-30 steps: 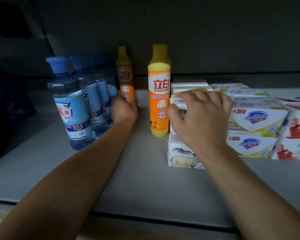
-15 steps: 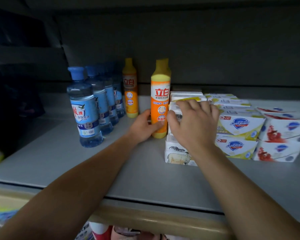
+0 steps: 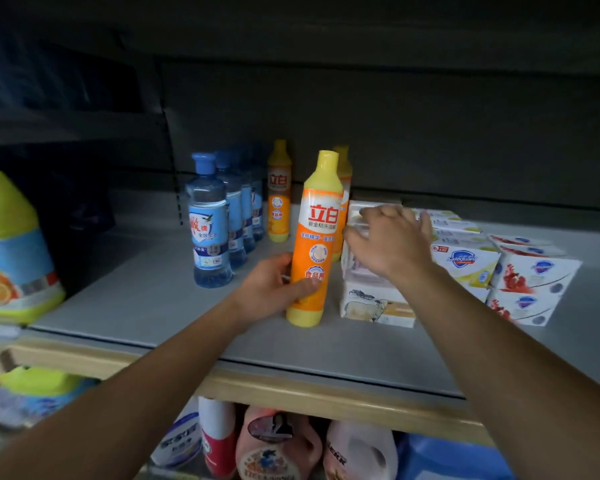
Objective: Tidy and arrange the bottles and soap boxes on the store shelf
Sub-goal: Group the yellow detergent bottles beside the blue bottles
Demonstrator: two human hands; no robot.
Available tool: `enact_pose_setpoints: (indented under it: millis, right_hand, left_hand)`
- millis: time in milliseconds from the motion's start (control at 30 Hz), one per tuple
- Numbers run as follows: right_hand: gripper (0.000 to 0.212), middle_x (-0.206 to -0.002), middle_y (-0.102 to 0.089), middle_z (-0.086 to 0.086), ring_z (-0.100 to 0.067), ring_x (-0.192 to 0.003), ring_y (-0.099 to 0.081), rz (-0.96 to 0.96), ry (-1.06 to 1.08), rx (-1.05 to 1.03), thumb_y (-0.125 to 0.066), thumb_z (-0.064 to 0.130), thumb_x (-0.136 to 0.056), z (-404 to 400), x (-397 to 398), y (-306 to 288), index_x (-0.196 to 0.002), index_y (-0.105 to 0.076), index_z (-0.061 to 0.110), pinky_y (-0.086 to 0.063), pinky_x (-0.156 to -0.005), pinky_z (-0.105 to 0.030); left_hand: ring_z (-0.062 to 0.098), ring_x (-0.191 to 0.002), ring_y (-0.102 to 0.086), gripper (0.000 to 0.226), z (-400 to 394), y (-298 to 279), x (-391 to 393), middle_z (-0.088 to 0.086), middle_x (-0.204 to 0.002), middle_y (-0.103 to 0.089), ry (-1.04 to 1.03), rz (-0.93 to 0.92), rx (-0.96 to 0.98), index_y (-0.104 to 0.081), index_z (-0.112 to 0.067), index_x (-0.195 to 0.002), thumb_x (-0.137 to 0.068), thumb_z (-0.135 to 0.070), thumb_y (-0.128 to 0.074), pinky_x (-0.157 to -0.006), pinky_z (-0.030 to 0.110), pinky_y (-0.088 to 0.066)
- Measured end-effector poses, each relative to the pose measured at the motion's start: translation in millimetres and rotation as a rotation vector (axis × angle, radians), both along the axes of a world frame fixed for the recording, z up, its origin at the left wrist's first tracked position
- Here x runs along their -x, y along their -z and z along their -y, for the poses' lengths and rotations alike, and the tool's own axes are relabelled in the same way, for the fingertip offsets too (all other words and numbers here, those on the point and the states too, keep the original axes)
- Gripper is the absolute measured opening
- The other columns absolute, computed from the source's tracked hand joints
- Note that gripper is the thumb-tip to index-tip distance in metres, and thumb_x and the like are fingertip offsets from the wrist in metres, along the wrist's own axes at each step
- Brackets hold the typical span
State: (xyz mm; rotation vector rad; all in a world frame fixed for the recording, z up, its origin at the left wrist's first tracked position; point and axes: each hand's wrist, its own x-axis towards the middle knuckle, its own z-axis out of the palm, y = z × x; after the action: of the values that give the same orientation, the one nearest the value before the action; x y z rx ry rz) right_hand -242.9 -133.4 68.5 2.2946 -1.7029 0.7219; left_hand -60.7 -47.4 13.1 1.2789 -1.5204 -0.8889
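Our left hand [image 3: 269, 289] grips the orange bottle [image 3: 314, 244], tilted near the shelf [image 3: 153, 299] front. At its three o'clock, our right hand [image 3: 392, 242], fingers loose, rests over the soap boxes [image 3: 371, 303].

The grey shelf [image 3: 160, 306] bears blue bottles [image 3: 209, 223], orange bottles [image 3: 279, 192] and soap boxes [image 3: 465, 258].

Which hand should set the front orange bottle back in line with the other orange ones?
Left. The left hand already grips the front orange bottle low on its body. The right hand is spread over the soap boxes, holding nothing.
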Motion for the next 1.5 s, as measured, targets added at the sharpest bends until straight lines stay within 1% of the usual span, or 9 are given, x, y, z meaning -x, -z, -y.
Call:
enact_pose_setpoints:
  millis: [133, 233, 500, 700, 967, 1133, 1267, 1367, 1500]
  right_hand:
    - [0.038, -0.107, -0.066, 0.011, -0.012, -0.100, -0.064, 0.744, -0.402, -0.288, -0.039, 0.067, -0.088, -38.6, -28.4, -23.7, -0.106, -0.058, 0.039, -0.053, -0.081, -0.037]
    - [0.024, -0.097, -0.070, 0.004, -0.015, -0.084, -0.072, 0.953, -0.439, -0.599, -0.056, 0.057, -0.087, -50.1, -43.5, -33.0, -0.097, -0.058, 0.035, -0.059, -0.072, -0.038]
    - [0.029, -0.090, -0.075, -0.012, -0.027, -0.084, -0.073, 1.007, -0.360, -0.937, -0.068, 0.043, -0.081, -57.4, -49.0, -11.2, -0.095, -0.066, 0.017, -0.060, -0.080, -0.043]
    - [0.025, -0.086, -0.074, -0.003, -0.018, -0.071, -0.074, 1.083, -0.330, -0.678, -0.070, 0.043, -0.081, -71.5, -54.1, -16.6, -0.095, -0.062, 0.023, -0.059, -0.057, -0.032]
    - [0.059, -0.101, -0.062, 0.005, -0.016, -0.086, -0.067, 0.971, -0.280, -0.314, -0.072, 0.057, -0.076, -87.0, -55.8, -35.8, -0.118, -0.044, 0.027, -0.061, -0.072, -0.041]
    - [0.051, -0.105, -0.069, -0.009, -0.021, -0.077, -0.075, 1.217, -0.465, -0.772, -0.055, 0.061, -0.089, -84.4, -38.9, -45.5, -0.118, -0.057, 0.020, -0.060, -0.059, -0.035]
    - [0.059, -0.113, -0.065, -0.014, -0.028, -0.092, -0.071, 1.416, -0.689, -1.064, -0.051, 0.057, -0.092, -84.1, -35.2, -33.8, -0.131, -0.055, 0.013, -0.058, -0.078, -0.045]
    - [0.056, -0.118, -0.065, -0.017, -0.029, -0.103, -0.066, 1.447, -0.761, -1.035, -0.057, 0.052, -0.090, -87.9, -36.9, -31.9, -0.128, -0.055, 0.011, -0.053, -0.092, -0.052]
    - [0.048, -0.096, -0.074, -0.004, -0.019, -0.081, -0.074, 1.103, -0.447, -0.608, -0.067, 0.060, -0.082, -97.5, -42.6, -38.1, -0.110, -0.059, 0.021, -0.062, -0.069, -0.041]
  left_hand:
    - [0.014, -0.090, -0.072, 0.037, -37.1, -18.7, 8.7, 0.000, -0.101, -0.075, 0.040, -0.160, -0.062, -0.063, -0.018, -0.115, -0.083, -0.036, -0.068, -0.070, 0.029, -0.058]
    - [0.017, -0.084, -0.073, 0.032, -59.2, -31.4, 12.7, 0.000, -0.092, -0.076, 0.038, -0.273, -0.149, -0.064, -0.019, -0.106, -0.084, -0.041, -0.068, -0.063, 0.031, -0.058]
    - [0.014, -0.066, -0.071, 0.045, -94.9, -47.1, 14.9, 0.002, -0.080, -0.074, 0.025, -0.583, -0.310, -0.068, -0.020, -0.095, -0.069, -0.056, -0.073, -0.055, 0.028, -0.055]
    - [0.020, -0.078, -0.074, 0.037, -101.4, -38.0, 13.0, 0.005, -0.090, -0.076, -0.006, -0.602, -0.304, -0.063, -0.017, -0.105, -0.079, -0.040, -0.073, -0.065, 0.038, -0.060]
    - [-0.008, -0.071, -0.061, 0.037, -98.7, -12.5, 18.6, -0.020, -0.091, -0.060, -0.429, -0.110, 0.211, -0.052, -0.032, -0.107, -0.079, -0.033, -0.075, -0.053, 0.011, -0.048]
    - [0.026, -0.065, -0.068, 0.042, -106.1, -17.8, 13.9, 0.015, -0.093, -0.070, -0.018, -0.920, -0.154, -0.059, -0.007, -0.112, -0.080, -0.032, -0.064, -0.052, 0.031, -0.054]
    - [0.022, -0.059, -0.061, 0.057, -112.5, -18.5, 12.1, 0.016, -0.095, -0.066, 0.426, -1.226, -0.363, -0.056, -0.001, -0.121, -0.088, -0.045, -0.045, -0.049, 0.024, -0.051]
    - [0.025, -0.060, -0.064, 0.062, -109.5, -13.1, 16.1, 0.017, -0.096, -0.068, 0.462, -1.119, -0.415, -0.060, 0.000, -0.118, -0.086, -0.051, -0.042, -0.052, 0.027, -0.054]
    - [0.031, -0.080, -0.069, 0.063, -102.5, -4.3, 25.1, 0.014, -0.101, -0.069, 0.093, -0.736, -0.220, -0.064, -0.015, -0.113, -0.077, -0.065, -0.052, -0.069, 0.039, -0.058]
